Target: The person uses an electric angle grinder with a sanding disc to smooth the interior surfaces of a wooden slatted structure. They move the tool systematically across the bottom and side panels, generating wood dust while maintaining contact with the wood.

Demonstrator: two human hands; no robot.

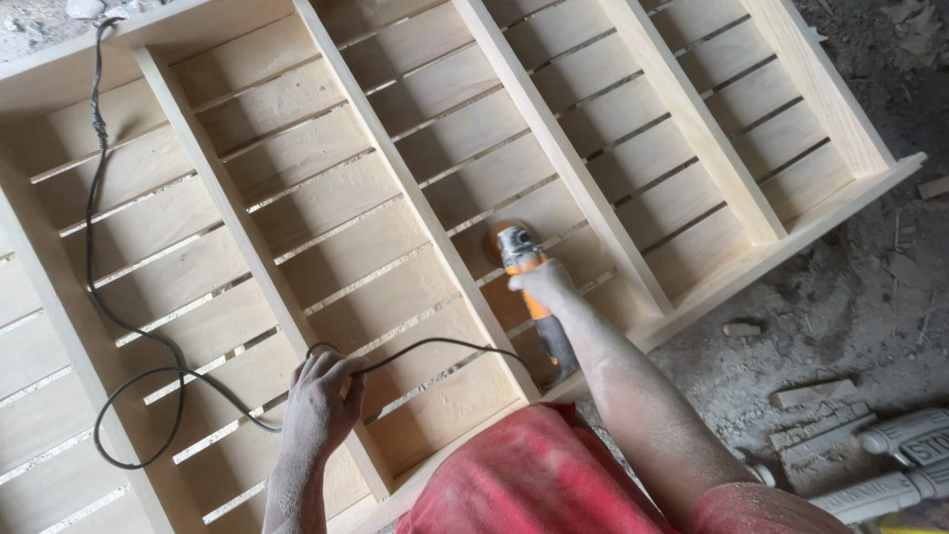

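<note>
A large pale wooden frame (554,148) of slats and upright dividers lies flat below me. My right hand (542,281) grips an orange and grey angle grinder (526,262), whose disc rests on a slat between two dividers. From the grinder's tail a black power cord (119,326) runs left. My left hand (321,396) is closed on that cord over a divider near the frame's front edge. Both forearms are dusted with sawdust.
The cord loops across the left slats up to the far left corner. Dusty ground (870,297) with wood offcuts (813,394) lies to the right. Grey power tools (895,465) rest at the lower right. My red garment (534,480) fills the bottom centre.
</note>
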